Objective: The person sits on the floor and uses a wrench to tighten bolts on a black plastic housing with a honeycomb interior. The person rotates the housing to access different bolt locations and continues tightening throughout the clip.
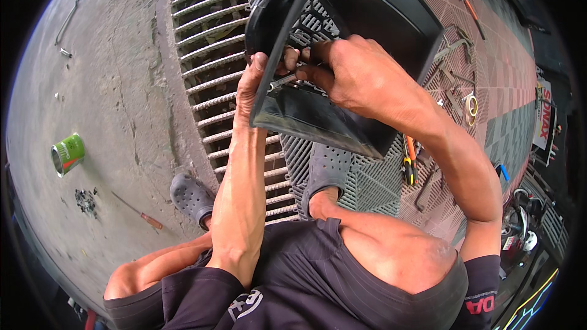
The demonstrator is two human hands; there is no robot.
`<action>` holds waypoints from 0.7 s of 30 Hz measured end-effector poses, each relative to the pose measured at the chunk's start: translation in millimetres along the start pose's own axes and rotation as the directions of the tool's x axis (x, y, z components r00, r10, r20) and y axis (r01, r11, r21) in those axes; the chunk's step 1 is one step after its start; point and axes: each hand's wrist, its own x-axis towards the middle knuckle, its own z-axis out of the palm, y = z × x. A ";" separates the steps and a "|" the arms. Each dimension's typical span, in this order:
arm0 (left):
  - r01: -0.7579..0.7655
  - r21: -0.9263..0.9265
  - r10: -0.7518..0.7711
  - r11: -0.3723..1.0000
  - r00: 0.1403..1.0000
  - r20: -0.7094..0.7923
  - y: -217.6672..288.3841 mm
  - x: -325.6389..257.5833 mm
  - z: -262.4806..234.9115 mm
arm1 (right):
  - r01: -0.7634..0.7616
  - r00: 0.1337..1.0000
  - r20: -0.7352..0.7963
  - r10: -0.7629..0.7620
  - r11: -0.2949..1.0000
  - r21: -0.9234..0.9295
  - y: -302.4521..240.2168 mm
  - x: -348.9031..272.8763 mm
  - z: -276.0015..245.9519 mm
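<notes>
A black plastic housing (397,18), open-fronted with a slotted panel inside, is held tilted above my feet. My left hand (247,88) grips its left frame edge, the thumb outside and the other fingers partly hidden behind the frame. My right hand (361,73) reaches into the opening. Its thumb and index finger pinch a slim silvery metal rod-like tool (282,81) near the left inner side. The far end of this tool is hard to make out, and the rest of the right fingers are bent and partly hidden.
Under the housing run a ribbed metal drain grate (211,73) and grey plastic floor tiles (373,186). To the right lie pliers (408,168), a tape roll (471,110) and an orange-handled tool (474,15). A green can (67,154) and screwdriver (147,217) are on the left concrete.
</notes>
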 end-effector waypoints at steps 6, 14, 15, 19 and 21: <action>-0.016 -0.250 0.059 0.968 0.985 0.163 -5.7 7.8 -5.2 | 0.091 0.995 -0.053 -0.087 0.993 0.076 1.7 -0.6 2.1; -0.048 -0.211 0.061 0.976 0.997 0.054 -8.5 6.8 25.0 | -0.143 0.989 0.065 0.131 0.957 0.252 -8.7 -21.3 6.8; -0.038 -0.208 0.052 0.977 0.997 0.061 -7.9 8.2 24.7 | -0.198 0.978 0.112 0.173 0.939 0.280 -10.3 -22.0 5.6; 0.005 -0.109 -0.002 0.994 1.000 0.024 -4.7 8.3 28.7 | -0.282 0.953 0.210 0.220 0.897 0.341 -15.0 -27.6 -4.1; 0.013 -0.051 -0.011 0.999 1.000 0.023 -1.7 8.6 29.6 | -0.253 0.963 0.176 0.202 0.901 0.351 -14.9 -30.8 -10.9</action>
